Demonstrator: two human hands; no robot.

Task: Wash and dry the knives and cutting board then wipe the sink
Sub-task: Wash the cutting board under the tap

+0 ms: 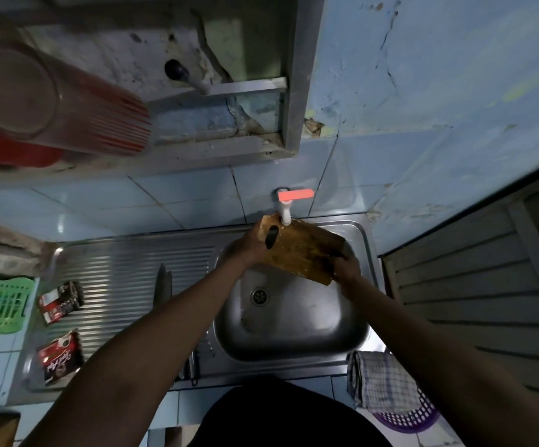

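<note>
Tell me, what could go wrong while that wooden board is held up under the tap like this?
The wet cutting board, held tilted over the sink by the left hand and right hand at opposite ends, might slip and drop. It sits close under the tap, so it could knock it. A knife on the drainboard lies near the left arm.

Bare forearms, dark garment [281, 414]
</note>
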